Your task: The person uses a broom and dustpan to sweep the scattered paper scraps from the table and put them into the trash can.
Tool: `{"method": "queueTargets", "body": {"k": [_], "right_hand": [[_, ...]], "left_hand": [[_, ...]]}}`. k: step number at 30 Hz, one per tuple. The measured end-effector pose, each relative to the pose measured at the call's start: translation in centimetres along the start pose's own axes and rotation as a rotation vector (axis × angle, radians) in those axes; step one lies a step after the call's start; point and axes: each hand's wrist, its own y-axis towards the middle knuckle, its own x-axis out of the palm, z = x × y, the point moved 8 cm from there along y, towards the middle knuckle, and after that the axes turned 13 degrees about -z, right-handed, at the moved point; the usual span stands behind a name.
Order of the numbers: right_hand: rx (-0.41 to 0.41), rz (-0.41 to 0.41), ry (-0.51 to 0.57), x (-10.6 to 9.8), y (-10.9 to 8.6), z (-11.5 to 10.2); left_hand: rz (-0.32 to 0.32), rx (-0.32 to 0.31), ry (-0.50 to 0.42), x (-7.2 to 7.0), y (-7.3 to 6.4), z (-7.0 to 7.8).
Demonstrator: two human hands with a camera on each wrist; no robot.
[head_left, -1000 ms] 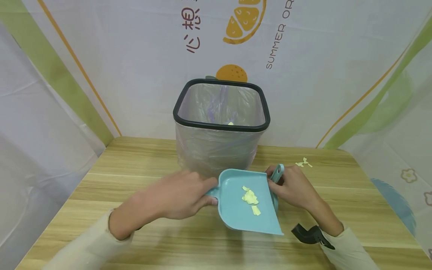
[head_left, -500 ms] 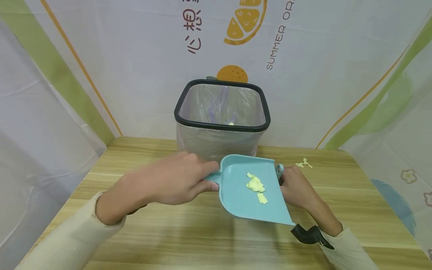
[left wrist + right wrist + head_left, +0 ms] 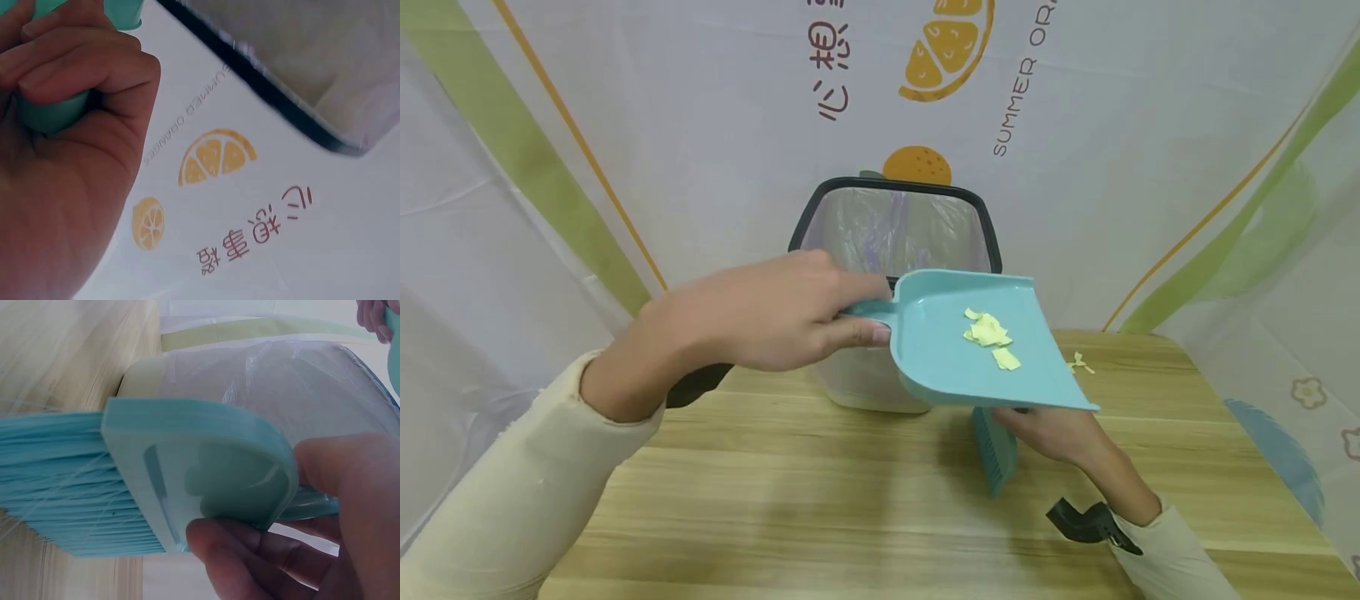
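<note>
My left hand (image 3: 775,312) grips the handle of a light-blue dustpan (image 3: 940,350), raised in front of the bin's near rim. Several pale yellow paper scraps (image 3: 988,331) lie on the pan. In the left wrist view the fingers curl round the handle. Below and behind the pan's right edge, my right hand (image 3: 1056,429) holds a matching blue hand brush (image 3: 996,450), its bristles close to the table. The right wrist view shows fingers and thumb on the brush head (image 3: 219,462). Behind the pan stands a bin (image 3: 880,383) with a black rim and a clear liner.
More paper scraps (image 3: 1081,363) lie on the wooden table (image 3: 760,500) at the back right. A white printed cloth (image 3: 700,108) hangs behind the table and along both sides. A black strap mount (image 3: 1093,525) sits on the right wrist.
My left hand has lifted the dustpan with its scraps up and slightly right, from low over the table to the bin's front rim. The brush has swung, its bristles now downward.
</note>
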Motion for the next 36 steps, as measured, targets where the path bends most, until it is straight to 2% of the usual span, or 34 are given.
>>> {"method": "queueTargets", "body": {"k": [2, 3, 5, 12, 17, 23, 26, 29, 36], "right_hand": [[-0.008, 0.002, -0.007, 0.0, 0.2, -0.2], [-0.004, 0.034, 0.054, -0.3, 0.3, -0.1], [-0.033, 0.036, 0.040, -0.4, 0.5, -0.4], [-0.076, 0.052, 0.015, -0.4, 0.6, -0.7], [-0.102, 0.070, 0.036, -0.4, 0.6, -0.7], [-0.100, 0.071, 0.052, -0.5, 0.6, -0.7], [-0.098, 0.073, 0.048, -0.4, 0.6, -0.7], [-0.093, 0.074, 0.046, -0.5, 0.6, -0.7], [-0.089, 0.077, 0.048, -0.5, 0.6, -0.6]], "left_hand": [[0.007, -0.015, 0.019, -1.0, 0.0, -0.2], [0.010, -0.022, 0.027, -1.5, 0.1, -0.4], [0.013, -0.045, 0.035, -2.4, 0.1, -0.9], [0.011, -0.160, -0.024, -4.7, 0.3, -4.4], [-0.007, -0.229, -0.083, -5.4, 0.0, -7.0], [0.007, -0.299, -0.146, -5.5, -0.3, -9.9], [0.014, -0.344, -0.099, -5.7, -0.4, -11.0], [0.020, -0.396, 0.000, -6.1, -0.4, -11.7], [0.037, -0.501, 0.192, -6.6, -0.2, -12.4]]}}
